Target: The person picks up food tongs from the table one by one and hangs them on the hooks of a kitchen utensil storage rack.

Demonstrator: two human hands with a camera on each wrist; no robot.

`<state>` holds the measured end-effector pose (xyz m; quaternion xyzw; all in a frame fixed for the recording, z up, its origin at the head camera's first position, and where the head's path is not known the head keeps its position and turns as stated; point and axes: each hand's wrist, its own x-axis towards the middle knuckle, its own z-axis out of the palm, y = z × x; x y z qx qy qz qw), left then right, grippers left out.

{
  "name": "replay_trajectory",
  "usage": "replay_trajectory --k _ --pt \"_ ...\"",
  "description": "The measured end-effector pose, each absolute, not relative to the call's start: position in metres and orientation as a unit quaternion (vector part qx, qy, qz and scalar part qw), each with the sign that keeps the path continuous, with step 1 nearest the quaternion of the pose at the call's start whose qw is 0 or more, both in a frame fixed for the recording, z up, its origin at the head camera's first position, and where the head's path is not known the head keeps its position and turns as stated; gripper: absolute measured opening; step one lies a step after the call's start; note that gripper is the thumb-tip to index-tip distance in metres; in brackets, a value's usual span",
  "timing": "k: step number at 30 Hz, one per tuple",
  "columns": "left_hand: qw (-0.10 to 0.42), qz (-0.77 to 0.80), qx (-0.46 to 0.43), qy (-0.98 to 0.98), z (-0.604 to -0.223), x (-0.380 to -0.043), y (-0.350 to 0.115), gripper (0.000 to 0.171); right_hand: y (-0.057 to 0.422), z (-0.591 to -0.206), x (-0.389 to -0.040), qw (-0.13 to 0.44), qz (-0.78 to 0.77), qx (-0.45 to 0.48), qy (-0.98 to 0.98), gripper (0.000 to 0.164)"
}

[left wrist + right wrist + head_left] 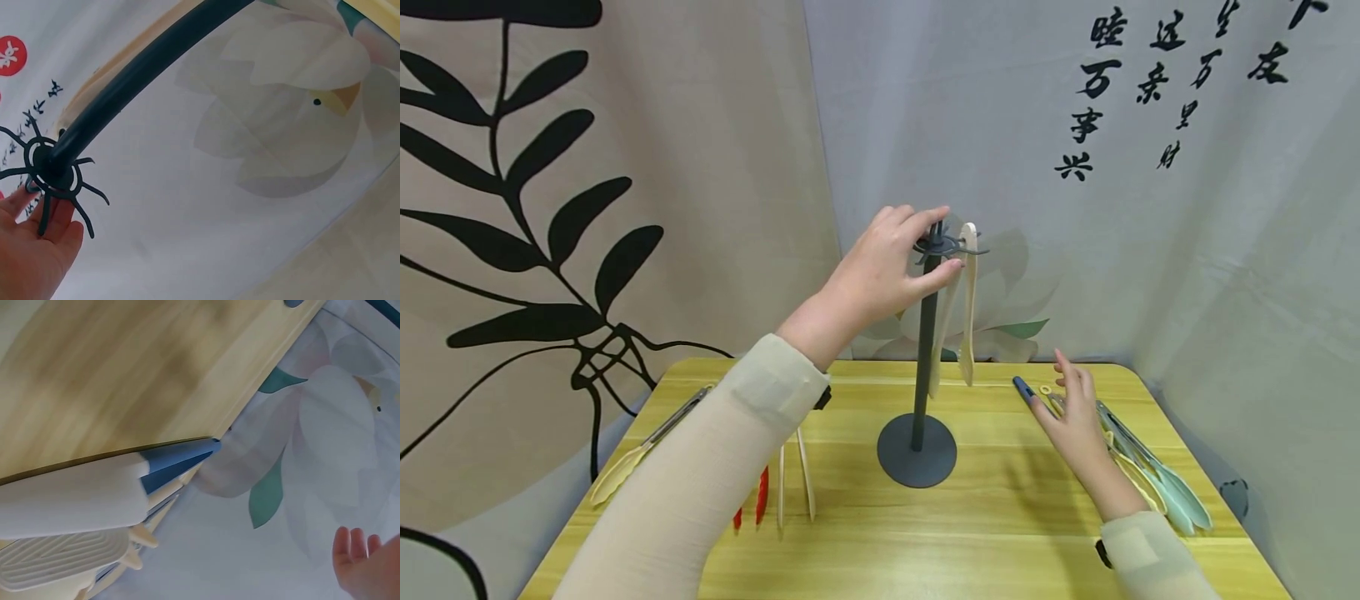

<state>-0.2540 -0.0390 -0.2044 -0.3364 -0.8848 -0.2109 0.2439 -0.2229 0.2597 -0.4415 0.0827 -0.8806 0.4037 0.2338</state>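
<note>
My left hand [891, 258] grips the top of a dark grey utensil stand [927, 350], thumb and fingers around its ring of hooks [53, 165]. Two beige long-handled utensils hang from the hooks on the right side; the nearer one [967, 333] shows plainly, the other [938, 342] is partly behind the pole. My right hand [1075, 421] hovers over the table's right side, fingers spread and holding nothing. Beside its thumb lies a pale utensil with a blue end [178, 459]. In the right wrist view, the fingers are apart from the utensils.
At the right lie mint-green tongs [1176, 496] and cream-headed utensils [1138, 479]. Cream-tipped metal tongs [647, 446] lie at the left. Red-tipped pieces [762, 496] and thin beige sticks [806, 475] show past my left sleeve. A printed curtain [970, 100] stands behind the wooden table [1000, 542].
</note>
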Motion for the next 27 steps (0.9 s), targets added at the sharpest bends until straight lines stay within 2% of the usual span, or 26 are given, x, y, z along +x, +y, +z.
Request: replay_trajectory --k 5,16,27 --pt "0.240 -0.234 -0.347 -0.876 -0.205 -0.255 -0.040 0.060 0.268 -0.448 -0.222 0.224 0.396 0.069 -0.888 0.083" --pt "0.196 -0.234 -0.352 -0.885 -0.204 -0.255 -0.045 0.071 0.288 -0.457 -0.220 0.187 0.327 0.054 -0.925 0.078" --pt "0.115 -0.226 -0.349 -0.902 -0.197 -0.252 -0.053 0.057 0.300 -0.460 -0.217 0.155 0.309 0.036 -0.938 0.077"
